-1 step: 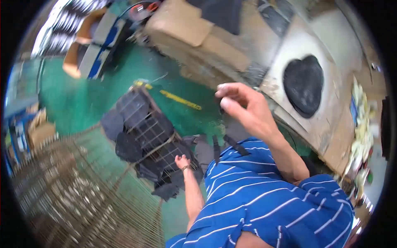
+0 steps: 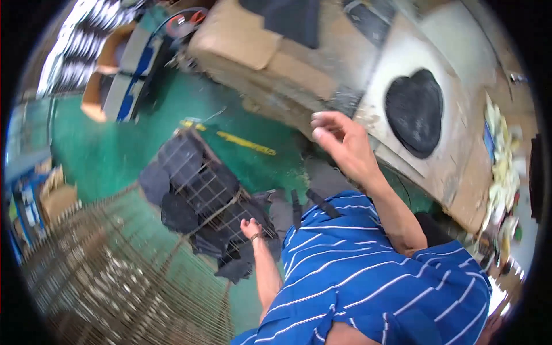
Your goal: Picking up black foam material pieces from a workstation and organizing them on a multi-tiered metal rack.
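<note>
My right hand (image 2: 349, 148) is raised in front of the worktable's near edge, thumb and fingers curved and apart, with nothing seen between them. Lower and to the left, my left hand (image 2: 251, 229) is at the near side of a wire-grid cage (image 2: 210, 192), its fingers curled; what they hold, if anything, is too small to make out. Dark, flat, cloth-like pieces (image 2: 181, 155) lie in and around the cage. A rounded black piece (image 2: 178, 213) is at the cage's left side. On the table's pale board rests a black, wrinkled, rounded pad (image 2: 415, 113).
The worktable (image 2: 368, 115) runs along the right, with brown cardboard (image 2: 236, 37) and a dark cloth (image 2: 296, 23) on it. Pale gloves (image 2: 501, 155) lie at the far right. A large wire basket (image 2: 126, 259) stands lower left. Open boxes (image 2: 118, 80) are at the upper left.
The view has shifted slightly, so the table and pad appear further left. My right hand has moved a little rightward relative to the table. My left hand stays by the cage.
</note>
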A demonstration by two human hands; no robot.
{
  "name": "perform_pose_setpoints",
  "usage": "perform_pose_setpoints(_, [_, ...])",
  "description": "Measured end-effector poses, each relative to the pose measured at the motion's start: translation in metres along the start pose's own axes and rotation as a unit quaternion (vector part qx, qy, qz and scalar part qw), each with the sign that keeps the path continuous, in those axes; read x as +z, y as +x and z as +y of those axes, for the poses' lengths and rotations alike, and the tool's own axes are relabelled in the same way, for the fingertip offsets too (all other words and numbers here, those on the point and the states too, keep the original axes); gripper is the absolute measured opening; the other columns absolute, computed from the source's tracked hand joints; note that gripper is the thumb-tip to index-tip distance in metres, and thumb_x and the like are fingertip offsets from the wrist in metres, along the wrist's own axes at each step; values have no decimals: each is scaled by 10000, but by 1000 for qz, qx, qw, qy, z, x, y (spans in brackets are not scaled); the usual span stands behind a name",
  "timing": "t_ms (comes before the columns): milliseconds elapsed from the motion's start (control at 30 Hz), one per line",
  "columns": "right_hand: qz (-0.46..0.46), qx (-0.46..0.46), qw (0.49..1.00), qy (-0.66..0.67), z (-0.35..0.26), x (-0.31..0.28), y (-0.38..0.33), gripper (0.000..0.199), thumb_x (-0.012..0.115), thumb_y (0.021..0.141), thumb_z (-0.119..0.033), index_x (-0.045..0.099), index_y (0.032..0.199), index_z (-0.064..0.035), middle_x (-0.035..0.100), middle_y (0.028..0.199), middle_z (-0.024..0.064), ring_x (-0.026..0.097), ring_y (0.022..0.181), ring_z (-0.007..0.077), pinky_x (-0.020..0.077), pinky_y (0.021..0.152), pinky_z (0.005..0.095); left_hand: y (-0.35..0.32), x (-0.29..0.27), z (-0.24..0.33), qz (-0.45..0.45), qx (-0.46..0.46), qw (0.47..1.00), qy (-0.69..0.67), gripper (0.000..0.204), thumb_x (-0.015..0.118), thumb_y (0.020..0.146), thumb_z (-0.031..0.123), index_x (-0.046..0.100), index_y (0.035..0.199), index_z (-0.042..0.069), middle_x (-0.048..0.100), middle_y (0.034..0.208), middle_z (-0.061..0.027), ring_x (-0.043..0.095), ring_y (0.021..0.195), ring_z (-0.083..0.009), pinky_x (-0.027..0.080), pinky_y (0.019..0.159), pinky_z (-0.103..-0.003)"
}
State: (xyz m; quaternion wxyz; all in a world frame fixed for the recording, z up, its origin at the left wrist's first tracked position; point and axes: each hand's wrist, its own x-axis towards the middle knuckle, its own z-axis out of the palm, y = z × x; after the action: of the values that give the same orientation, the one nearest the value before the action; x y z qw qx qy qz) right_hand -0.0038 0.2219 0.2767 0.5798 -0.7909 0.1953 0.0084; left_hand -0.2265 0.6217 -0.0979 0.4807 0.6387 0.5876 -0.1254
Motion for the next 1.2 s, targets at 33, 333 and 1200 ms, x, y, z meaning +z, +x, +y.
perform_pose_setpoints(33, [60, 31, 992, -107, 47, -18, 10, 344, 714, 938, -229, 700, 1208, -17, 741, 1039, 106, 683, 975, 166, 537, 840, 309, 8, -14, 3, -8, 1, 1000, 21, 576, 693, 888, 78, 511, 1434, 115, 643, 1031, -56, 644, 835, -194, 588, 544, -354])
perform_pose_setpoints(333, [350, 164, 798, -463, 278, -200, 23, 359, 785, 832, -373, 734, 1044, -87, 712, 977, 160, 672, 971, 372, 534, 848, 493, 19, 9, 74, -105, 8, 993, 48, 539, 580, 966, 63, 442, 1481, 143, 599, 891, 21, 565, 698, -110, 556, 694, -423])
perform_pose_setpoints(1200, [80, -170, 751, -632, -107, -150, 138, 215, 658, 880, -265, 757, 949, -86, 736, 871, 181, 714, 878, 388, 567, 753, 498, -265, 114, 267, -586, 172, 786, -91, 440, 589, 1067, 317, 628, 1335, -29, 711, 1201, -151, 692, 1115, -237, 572, 951, -378])
